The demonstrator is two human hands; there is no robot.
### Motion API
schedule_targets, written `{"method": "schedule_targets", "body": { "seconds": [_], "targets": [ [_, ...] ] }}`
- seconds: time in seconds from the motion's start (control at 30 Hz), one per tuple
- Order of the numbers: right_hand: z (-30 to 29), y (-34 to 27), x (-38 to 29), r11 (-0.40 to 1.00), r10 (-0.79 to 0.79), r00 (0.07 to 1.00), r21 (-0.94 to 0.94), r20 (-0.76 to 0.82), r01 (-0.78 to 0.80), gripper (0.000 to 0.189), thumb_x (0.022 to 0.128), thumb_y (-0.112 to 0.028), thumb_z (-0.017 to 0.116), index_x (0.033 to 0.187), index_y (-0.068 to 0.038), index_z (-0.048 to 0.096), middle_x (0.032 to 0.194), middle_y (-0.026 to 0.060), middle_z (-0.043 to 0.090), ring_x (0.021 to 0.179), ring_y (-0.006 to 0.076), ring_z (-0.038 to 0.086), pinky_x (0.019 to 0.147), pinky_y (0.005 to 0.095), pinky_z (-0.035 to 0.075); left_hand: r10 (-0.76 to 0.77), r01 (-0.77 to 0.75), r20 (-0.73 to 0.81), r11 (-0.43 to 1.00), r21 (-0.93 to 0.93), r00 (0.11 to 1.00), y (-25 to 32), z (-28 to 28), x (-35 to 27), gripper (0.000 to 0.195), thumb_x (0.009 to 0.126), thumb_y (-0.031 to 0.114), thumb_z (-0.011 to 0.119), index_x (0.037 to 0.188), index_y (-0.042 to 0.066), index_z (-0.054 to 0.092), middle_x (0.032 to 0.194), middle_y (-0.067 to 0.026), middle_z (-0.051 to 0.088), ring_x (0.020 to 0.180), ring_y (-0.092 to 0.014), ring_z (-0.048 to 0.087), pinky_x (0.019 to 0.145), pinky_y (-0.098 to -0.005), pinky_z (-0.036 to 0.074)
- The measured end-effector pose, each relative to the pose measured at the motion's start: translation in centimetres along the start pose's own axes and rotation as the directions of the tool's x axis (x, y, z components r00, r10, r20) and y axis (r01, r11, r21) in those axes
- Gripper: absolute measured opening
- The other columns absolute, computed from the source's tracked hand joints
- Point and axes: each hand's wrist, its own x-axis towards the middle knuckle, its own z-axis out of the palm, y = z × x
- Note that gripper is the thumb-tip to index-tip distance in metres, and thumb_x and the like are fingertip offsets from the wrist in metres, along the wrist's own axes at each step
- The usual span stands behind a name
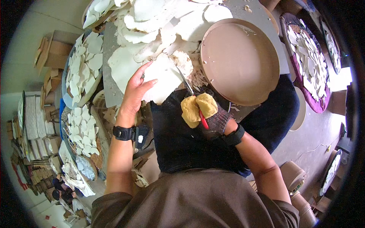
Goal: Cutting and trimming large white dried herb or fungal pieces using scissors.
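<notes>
My left hand point(139, 87) grips a broad, thin white sheet point(162, 79) with irregular edges; its material is not certain. In my right hand point(212, 116), which wears a dark knit glove, are scissors with red-and-metal parts point(203, 119), their handles wrapped in yellow foam-like padding point(191, 111). The metal blades point(186, 81) point up toward the sheet's right edge, beside a rough brownish-white piece point(182, 62). Behind the held sheet lies a heap of similar white pieces point(182, 17). Whether the blades touch the sheet cannot be told.
A large round brown tray point(239, 62) with a few scraps rests at the right of the grey table point(109, 65). Round baskets of white pieces point(84, 65) stand at the left, another point(308, 62) at the right. Cardboard boxes point(58, 54) are farther left.
</notes>
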Motion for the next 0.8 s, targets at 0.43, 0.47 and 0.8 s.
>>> {"method": "schedule_targets", "body": {
  "seconds": [0.43,0.47,0.8],
  "targets": [
    [0.4,0.0,0.9,0.990,0.125,0.989,0.049,0.074,-0.129,0.018,0.080,-0.014,0.053,0.089,0.001,0.055,0.086,0.0124,0.057,0.081,0.0237,0.056,0.071,0.0333,0.047,-0.078,0.080,0.058,0.996,-0.029,0.995,0.8,-0.6,1.5,0.056,0.076,-0.003,0.059,0.129,0.002,0.039,0.115,-0.0101,0.052,0.098,-0.013,0.055,0.086,-0.0246,0.044],
    [0.5,-0.3,1.3,0.999,0.050,0.999,0.007,0.020,-0.050,0.015,0.069,-0.012,0.057,0.078,0.000,0.055,0.073,0.0179,0.055,0.072,0.0351,0.056,0.062,0.0396,0.046,-0.059,0.060,0.084,0.998,-0.005,0.995,0.6,-0.6,1.6,0.057,0.076,-0.003,0.058,0.129,0.003,0.038,0.117,-0.0098,0.051,0.101,-0.014,0.053,0.087,-0.0252,0.043],
    [1.2,2.6,1.6,0.967,0.248,0.968,0.077,-0.041,-0.245,0.014,0.072,-0.013,0.056,0.078,0.000,0.057,0.075,0.0183,0.057,0.073,0.0344,0.056,0.063,0.0392,0.046,-0.093,0.096,0.124,0.995,-0.011,0.988,0.7,-0.1,2.6,0.058,0.075,-0.002,0.059,0.129,0.002,0.038,0.117,-0.0094,0.051,0.103,-0.015,0.052,0.090,-0.0270,0.041]
  ]
}}
